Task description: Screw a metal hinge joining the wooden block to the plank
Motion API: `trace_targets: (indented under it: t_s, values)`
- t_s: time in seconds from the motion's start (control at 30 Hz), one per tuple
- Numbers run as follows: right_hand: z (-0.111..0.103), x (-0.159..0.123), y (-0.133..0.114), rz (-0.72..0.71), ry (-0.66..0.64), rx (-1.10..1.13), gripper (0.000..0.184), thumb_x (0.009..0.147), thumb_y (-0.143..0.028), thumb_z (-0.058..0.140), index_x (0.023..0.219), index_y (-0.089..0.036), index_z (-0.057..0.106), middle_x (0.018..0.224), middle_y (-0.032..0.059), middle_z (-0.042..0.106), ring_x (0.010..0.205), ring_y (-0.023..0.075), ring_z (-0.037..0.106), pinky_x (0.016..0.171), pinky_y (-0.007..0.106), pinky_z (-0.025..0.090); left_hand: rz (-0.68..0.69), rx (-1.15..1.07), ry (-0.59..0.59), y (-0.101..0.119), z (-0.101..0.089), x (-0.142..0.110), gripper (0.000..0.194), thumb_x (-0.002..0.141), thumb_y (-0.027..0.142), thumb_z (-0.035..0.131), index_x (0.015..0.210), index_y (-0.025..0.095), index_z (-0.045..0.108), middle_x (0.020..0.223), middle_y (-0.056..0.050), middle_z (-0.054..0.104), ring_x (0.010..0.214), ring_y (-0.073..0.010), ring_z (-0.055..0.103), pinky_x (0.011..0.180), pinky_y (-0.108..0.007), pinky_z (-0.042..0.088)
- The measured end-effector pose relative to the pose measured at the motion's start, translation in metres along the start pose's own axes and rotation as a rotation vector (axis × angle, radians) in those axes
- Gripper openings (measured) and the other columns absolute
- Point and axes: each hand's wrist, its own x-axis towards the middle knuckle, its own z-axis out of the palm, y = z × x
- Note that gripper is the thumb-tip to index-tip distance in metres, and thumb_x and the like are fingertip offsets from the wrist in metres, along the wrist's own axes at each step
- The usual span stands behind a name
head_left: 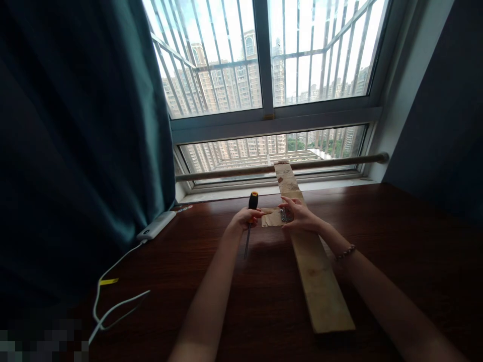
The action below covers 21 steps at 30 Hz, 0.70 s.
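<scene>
– Which step is in hand?
– Probably lining up the metal hinge between the small board and long board, right of centre.
– And the grip?
– Apart: left hand clasping the screwdriver, right hand over the metal hinge, hold unclear. Next calls for steady alignment.

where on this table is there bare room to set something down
Bare tabletop shows right of the long board, beyond the right forearm, and between the white cable and left forearm. Crowded: around the left hand, right hand, screwdriver, small board and metal piece.
</scene>
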Motion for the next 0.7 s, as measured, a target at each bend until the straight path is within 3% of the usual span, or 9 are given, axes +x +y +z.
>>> trace_targets:
  t_s: [0.23,0.4,0.47,0.7]
  values:
    - [0.0009,0.0004,0.0024,0.011,0.036,0.087,0.103,0.052,-0.035,0.079,0.137,-0.021,0.022,0.112,0.0075,0.061,0.118,0.0273,0.039,0.098,0.044,0.034,0.039,0.008,-0.004,0.0039,0.0013,-0.0048,0.021,0.061,0.006,0.068,0.076,0.013,0.055,0.055,0.003,0.05,0.037,-0.0018,0.038,0.035,-0.014,0.028]
    - [0.0038,0.0001,0.0053,-0.002,0.05,0.085,0.076,0.053,-0.037,0.078,0.12,-0.019,0.047,0.132,0.0125,0.042,0.117,0.0268,0.043,0.099,0.04,0.036,0.08,0.027,0.021,0.0029,0.0023,-0.0061,0.023,0.061,0.007,0.07,0.077,0.013,0.055,0.055,0.003,0.05,0.038,-0.0025,0.039,0.036,-0.014,0.028]
    - [0.0048,0.0,0.0069,-0.003,0.053,0.085,0.073,0.053,-0.037,0.078,0.117,-0.018,0.049,0.135,0.0132,0.037,0.117,0.0268,0.043,0.099,0.04,0.037,0.09,0.044,0.013,0.003,0.0024,-0.0068,0.024,0.06,0.008,0.071,0.078,0.013,0.055,0.055,0.002,0.051,0.038,-0.0025,0.039,0.036,-0.014,0.028]
    - [0.0066,-0.0002,0.0096,-0.004,0.058,0.097,0.077,0.052,-0.039,0.078,0.12,-0.018,0.046,0.132,0.013,0.043,0.116,0.0266,0.045,0.099,0.041,0.037,0.093,0.052,0.0,0.0023,0.0035,-0.0079,0.026,0.058,0.009,0.073,0.078,0.012,0.057,0.058,0.001,0.053,0.038,-0.0021,0.038,0.036,-0.015,0.027]
